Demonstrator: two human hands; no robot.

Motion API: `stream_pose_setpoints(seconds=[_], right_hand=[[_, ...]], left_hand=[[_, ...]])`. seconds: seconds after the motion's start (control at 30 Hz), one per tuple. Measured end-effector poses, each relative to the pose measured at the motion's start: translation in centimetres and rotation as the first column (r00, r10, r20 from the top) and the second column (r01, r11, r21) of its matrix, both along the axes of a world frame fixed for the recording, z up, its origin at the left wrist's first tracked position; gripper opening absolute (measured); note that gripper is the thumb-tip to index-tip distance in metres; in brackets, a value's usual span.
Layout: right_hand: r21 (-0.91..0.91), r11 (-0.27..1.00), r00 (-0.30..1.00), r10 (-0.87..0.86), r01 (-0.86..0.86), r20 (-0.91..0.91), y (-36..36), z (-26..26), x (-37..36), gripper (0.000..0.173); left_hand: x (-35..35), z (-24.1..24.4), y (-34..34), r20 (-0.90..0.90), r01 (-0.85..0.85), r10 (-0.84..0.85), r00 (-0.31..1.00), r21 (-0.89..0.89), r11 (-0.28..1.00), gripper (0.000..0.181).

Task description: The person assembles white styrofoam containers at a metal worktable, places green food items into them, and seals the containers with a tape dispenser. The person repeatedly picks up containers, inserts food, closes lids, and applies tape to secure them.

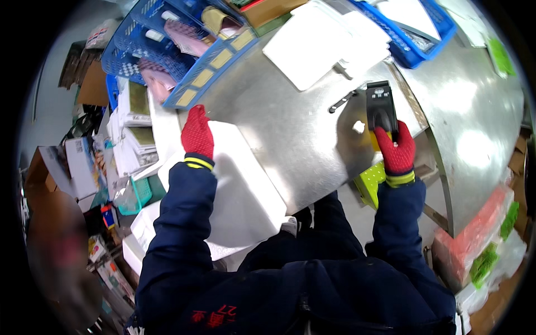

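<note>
My left hand (197, 132), in a red knit glove, is at the far edge of a white box (247, 197), with the forearm across the box. The box looks like foam and overlaps the near edge of the metal table (289, 142). How the left fingers meet the box is hidden. In my right hand (395, 146), also red-gloved, is a black and yellow handheld tool (381, 104), perhaps a tape dispenser, held over the table's right part. A small dark metal piece (342, 101) lies left of the tool.
Blue plastic crates (201, 81) with slippers stand at the back left. White sheets or lids (314, 46) lie at the back beside a blue basket (412, 58). Stacked white packets (134, 125) are at left. A lime-green container (370, 184) is below the table edge, pink wrapped packs (473, 230) at right.
</note>
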State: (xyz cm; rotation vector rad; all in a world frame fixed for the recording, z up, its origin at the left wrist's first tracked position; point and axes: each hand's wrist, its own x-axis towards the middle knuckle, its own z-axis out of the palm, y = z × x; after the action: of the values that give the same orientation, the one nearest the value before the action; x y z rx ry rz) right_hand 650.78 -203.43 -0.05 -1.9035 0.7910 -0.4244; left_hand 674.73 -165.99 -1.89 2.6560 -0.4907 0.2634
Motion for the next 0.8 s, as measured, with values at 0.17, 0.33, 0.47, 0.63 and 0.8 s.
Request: stream_pose_setpoints(seconds=[0.17,0.33,0.47,0.63,0.8], right_hand=[[0.947,0.068,0.894,-0.315,-0.313,0.318,6.6,-0.4,5.1,0.036],[0.454,0.819,0.873,0.108,-0.349,0.476,14.4,-6.7,12.8,0.035],[0.985,-0.066,0.975,-0.170,-0.157,0.144,15.0,-8.4,15.7,0.039],[0.800,-0.543,0.966,-0.108,-0.255,0.234,15.0,-8.8,16.1,0.028],[0.909,-0.361,0.978,-0.087,-0.210,0.191,16.5,-7.2,15.1,0.032]], left_hand=[[-0.6,0.6,-1.0,0.046,-0.049,0.054,0.997,-0.095,0.994,0.019],[-0.4,2.0,-2.4,-0.105,-0.186,0.181,0.978,-0.040,0.982,0.023],[-0.5,2.1,-2.4,-0.138,-0.225,0.216,0.967,-0.051,0.973,0.027],[-0.2,2.3,-2.4,-0.030,-0.169,0.168,0.985,-0.029,0.985,0.029],[-0.8,3.3,-3.3,-0.162,-0.236,0.219,0.962,-0.092,0.967,0.028]])
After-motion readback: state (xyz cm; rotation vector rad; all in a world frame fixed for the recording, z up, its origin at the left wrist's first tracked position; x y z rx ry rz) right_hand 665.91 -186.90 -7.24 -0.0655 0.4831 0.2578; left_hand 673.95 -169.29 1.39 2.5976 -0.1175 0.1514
